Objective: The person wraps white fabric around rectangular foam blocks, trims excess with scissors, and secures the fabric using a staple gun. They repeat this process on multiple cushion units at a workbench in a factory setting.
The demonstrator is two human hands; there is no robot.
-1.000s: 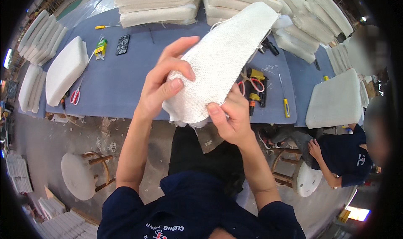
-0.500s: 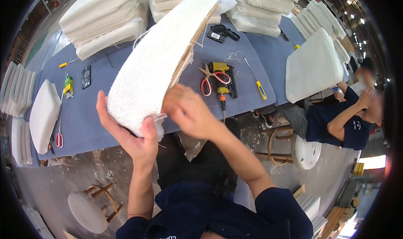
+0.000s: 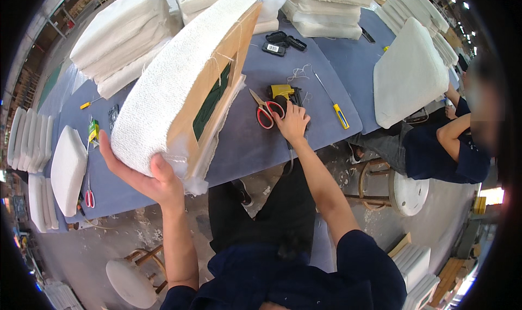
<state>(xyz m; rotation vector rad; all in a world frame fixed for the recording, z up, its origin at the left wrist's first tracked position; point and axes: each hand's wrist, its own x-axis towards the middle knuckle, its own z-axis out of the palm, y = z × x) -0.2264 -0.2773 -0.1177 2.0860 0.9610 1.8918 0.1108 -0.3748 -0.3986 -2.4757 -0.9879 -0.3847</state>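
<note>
My left hand [image 3: 149,182] holds up a white fabric-covered seat cushion [image 3: 163,81] by its lower end, thumb on the near edge. The cushion is tilted on its side, so its wooden frame [image 3: 187,109] and dark green webbing [image 3: 212,100] show on the underside. Loose threads hang across the wood. On the blue table my right hand [image 3: 293,122] has its fingers over the handle of a yellow and black staple gun [image 3: 281,91], partly hiding it. Red-handled scissors [image 3: 265,115] lie beside the thumb, against the gun.
Stacks of white cushions [image 3: 119,32] line the table's far side. A yellow-handled screwdriver [image 3: 340,116] and black cases [image 3: 274,48] lie right of the cushion. More scissors [image 3: 89,198] are at left. A co-worker [image 3: 443,141] sits at right near a round stool [image 3: 408,193].
My right hand has left the cushion's edge and reached right to the staple gun. My left hand has turned the cushion, exposing its wooden underside, and shifted it slightly left.
</note>
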